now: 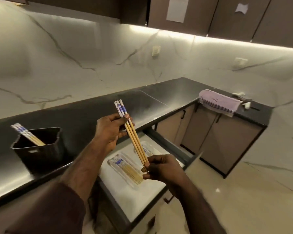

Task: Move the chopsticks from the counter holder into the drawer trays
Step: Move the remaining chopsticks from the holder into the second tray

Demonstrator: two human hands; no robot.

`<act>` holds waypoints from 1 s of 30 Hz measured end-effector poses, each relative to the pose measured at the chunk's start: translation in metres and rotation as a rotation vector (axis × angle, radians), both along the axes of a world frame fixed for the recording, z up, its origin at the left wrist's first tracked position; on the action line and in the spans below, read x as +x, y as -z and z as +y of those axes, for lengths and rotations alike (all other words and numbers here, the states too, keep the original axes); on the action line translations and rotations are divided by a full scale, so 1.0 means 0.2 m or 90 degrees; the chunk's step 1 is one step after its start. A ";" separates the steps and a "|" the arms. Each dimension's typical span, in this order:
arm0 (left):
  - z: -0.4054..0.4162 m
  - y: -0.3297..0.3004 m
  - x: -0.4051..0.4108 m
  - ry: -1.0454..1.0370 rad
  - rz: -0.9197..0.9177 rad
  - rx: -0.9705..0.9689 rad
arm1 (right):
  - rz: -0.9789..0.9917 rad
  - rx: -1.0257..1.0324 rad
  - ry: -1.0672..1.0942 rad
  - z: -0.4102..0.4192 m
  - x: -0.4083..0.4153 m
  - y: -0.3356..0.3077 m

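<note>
Three wooden chopsticks with blue-and-white tops are held above the open drawer. My left hand grips them near the patterned tops, and my right hand pinches their thin tips. On the counter at the left stands a black holder with a few more chopsticks leaning in it. In the drawer, a clear tray holds several chopsticks. A second tray lies behind it, partly hidden by the held chopsticks.
The dark counter runs along a marble wall and turns a corner at the right, where a striped towel hangs over the edge. Lower cabinets stand beyond the drawer. The pale floor lies at the right.
</note>
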State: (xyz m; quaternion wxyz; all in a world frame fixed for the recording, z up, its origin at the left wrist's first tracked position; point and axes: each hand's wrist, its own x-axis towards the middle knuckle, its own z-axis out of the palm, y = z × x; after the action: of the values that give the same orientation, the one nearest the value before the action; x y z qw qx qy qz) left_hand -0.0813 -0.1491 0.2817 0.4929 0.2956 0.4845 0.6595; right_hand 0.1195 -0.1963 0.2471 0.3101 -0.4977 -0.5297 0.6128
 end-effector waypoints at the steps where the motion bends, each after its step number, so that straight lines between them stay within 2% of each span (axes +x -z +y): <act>1: 0.02 0.03 0.13 0.011 -0.007 -0.010 | -0.009 0.002 0.003 0.02 0.11 -0.01; 8: 0.18 0.14 0.78 0.060 -0.079 -0.052 | -0.059 -0.032 0.034 0.17 0.71 -0.01; 14: 0.38 0.25 1.07 0.097 -0.081 -0.067 | -0.071 -0.043 0.048 0.30 0.98 0.04; 22: 0.67 0.47 1.18 0.091 -0.121 -0.117 | -0.114 -0.088 0.024 0.62 1.10 0.17; 30: 1.01 0.77 1.12 0.026 -0.205 -0.261 | -0.208 -0.210 -0.072 1.11 1.03 0.32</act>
State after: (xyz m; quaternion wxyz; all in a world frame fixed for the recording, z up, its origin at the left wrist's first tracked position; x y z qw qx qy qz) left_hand 0.1435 0.0535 0.1274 0.6267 0.0905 0.5170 0.5760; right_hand 0.3250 0.0258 0.1832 0.0998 -0.6037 -0.4924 0.6190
